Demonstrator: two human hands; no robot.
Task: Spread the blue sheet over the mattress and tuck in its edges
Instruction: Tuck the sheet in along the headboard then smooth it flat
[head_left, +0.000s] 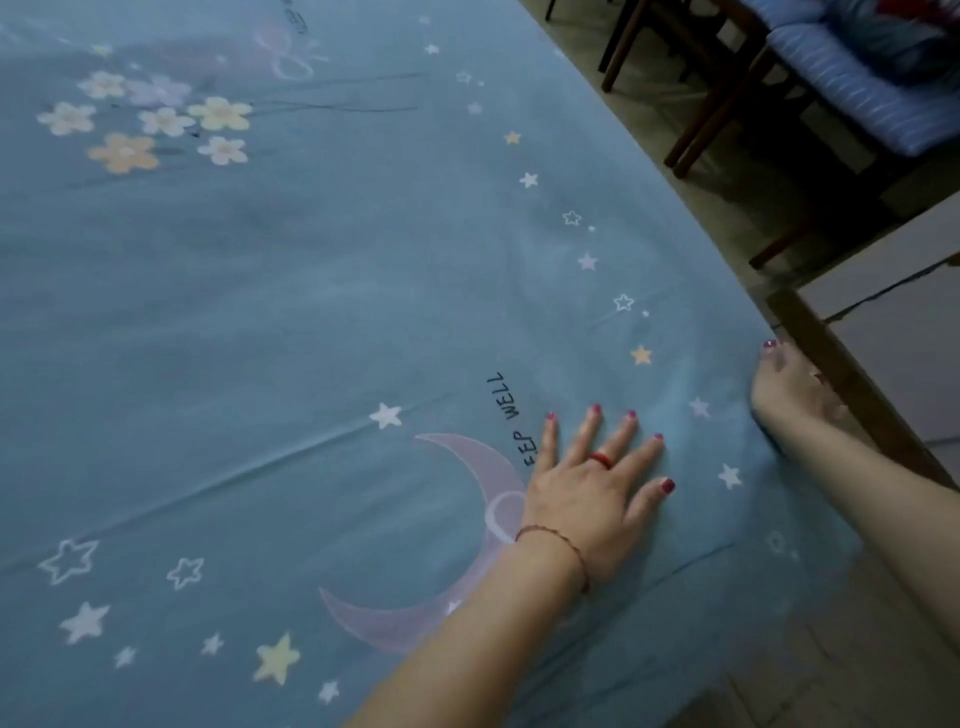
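Observation:
The blue sheet (311, 312), printed with stars, flowers and a moon, lies spread flat over the mattress, with a few long creases. My left hand (592, 483) presses flat on it near the right edge, fingers straight and spread. My right hand (789, 395) lies side-on at the sheet's right edge, one finger stretched along it, pressing the fabric down beside the wooden bed rail (841, 379). Its other fingers are partly hidden. The mattress itself is covered by the sheet.
A wooden chair (727, 104) with a blue striped cushion (857, 88) stands on the tiled floor at the top right. A pale grey slab (893, 322) lies beyond the bed rail. Floor tiles (831, 675) show at the bottom right.

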